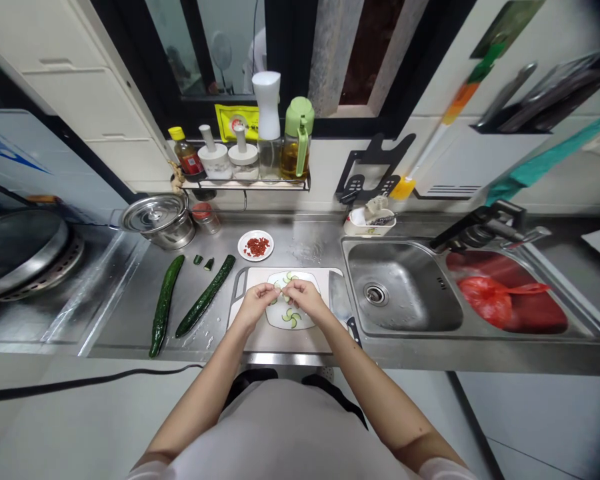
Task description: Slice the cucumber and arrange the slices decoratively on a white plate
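Note:
Over a white plate (305,319) my left hand (258,301) and my right hand (305,297) meet, fingertips pinched close together. Between them is a small pale green piece, seemingly a cucumber slice (280,291). Thin cucumber slices (291,318) lie fanned in a curved pattern on the plate's near part, with more at its far edge. Beneath the plate is a cutting board (260,340). A cleaver (340,297) rests along the board's right side, its black handle toward me. Left of the board are a cut cucumber (206,297), a second cucumber (166,307) and two cut-off ends (209,264).
Behind the board sits a small dish (242,248) of red bits. A lidded steel pot (157,220) and a red-lidded jar (207,218) stand back left. The double sink (405,287) is right, with a red plastic bag (487,301). A condiment shelf (250,184) hangs behind.

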Action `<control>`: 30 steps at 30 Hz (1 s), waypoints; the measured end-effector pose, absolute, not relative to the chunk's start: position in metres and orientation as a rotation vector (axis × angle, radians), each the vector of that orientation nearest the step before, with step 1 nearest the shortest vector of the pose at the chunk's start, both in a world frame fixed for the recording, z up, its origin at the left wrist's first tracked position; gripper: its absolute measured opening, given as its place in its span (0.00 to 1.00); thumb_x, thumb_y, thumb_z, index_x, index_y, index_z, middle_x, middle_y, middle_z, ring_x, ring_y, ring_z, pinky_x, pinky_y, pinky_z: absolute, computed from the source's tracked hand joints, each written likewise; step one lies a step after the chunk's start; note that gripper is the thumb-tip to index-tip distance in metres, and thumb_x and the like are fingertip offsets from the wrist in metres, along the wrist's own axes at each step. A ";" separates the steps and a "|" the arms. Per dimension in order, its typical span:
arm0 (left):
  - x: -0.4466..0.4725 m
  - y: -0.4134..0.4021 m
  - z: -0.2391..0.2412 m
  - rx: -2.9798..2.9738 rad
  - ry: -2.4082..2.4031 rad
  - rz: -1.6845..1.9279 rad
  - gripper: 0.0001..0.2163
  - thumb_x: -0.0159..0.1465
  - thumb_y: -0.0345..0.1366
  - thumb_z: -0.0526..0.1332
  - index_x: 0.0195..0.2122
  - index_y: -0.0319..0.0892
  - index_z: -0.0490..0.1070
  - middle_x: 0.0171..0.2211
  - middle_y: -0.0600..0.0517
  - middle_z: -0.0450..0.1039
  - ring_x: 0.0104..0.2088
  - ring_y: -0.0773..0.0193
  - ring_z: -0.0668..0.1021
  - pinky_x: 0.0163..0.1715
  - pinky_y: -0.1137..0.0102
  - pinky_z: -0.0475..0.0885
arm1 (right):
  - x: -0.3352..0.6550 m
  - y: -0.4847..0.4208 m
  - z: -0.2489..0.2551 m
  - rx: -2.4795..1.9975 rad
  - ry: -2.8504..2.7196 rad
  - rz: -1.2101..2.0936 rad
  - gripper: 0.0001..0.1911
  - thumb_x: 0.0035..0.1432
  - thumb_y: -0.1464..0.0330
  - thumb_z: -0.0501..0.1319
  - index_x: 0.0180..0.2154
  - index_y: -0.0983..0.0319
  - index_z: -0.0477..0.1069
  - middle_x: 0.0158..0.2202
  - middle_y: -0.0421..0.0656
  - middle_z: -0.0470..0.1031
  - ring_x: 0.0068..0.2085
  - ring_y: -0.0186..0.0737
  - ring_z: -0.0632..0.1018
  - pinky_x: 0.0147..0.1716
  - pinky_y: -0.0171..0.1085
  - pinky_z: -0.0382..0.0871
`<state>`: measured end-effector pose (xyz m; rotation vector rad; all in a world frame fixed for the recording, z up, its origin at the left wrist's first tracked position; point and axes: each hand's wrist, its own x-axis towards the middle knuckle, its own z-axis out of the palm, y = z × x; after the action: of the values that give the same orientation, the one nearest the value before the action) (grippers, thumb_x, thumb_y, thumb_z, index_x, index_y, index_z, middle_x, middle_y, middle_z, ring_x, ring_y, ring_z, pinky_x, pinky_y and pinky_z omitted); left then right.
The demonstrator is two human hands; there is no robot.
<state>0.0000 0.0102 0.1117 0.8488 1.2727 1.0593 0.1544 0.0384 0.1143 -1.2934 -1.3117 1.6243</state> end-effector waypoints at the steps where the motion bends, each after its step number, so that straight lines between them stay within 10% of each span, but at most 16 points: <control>1: 0.000 0.010 0.111 0.871 1.269 1.080 0.18 0.46 0.49 0.71 0.26 0.39 0.73 0.22 0.56 0.69 0.24 0.72 0.68 0.26 0.75 0.62 | 0.153 0.038 0.114 -1.315 -1.277 1.651 0.09 0.45 0.63 0.62 0.22 0.61 0.67 0.18 0.36 0.67 0.21 0.30 0.68 0.18 0.28 0.57; 30: -0.012 0.022 0.091 0.954 1.313 1.166 0.17 0.46 0.38 0.69 0.37 0.38 0.75 0.26 0.54 0.70 0.27 0.71 0.72 0.31 0.74 0.66 | 0.147 0.054 0.104 -1.467 -1.329 1.784 0.07 0.47 0.66 0.64 0.24 0.62 0.68 0.18 0.40 0.74 0.18 0.32 0.73 0.12 0.26 0.55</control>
<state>-0.0122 0.0222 0.0910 0.9542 1.3135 1.1660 0.1470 0.0538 0.1041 -1.4667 -1.3291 1.7837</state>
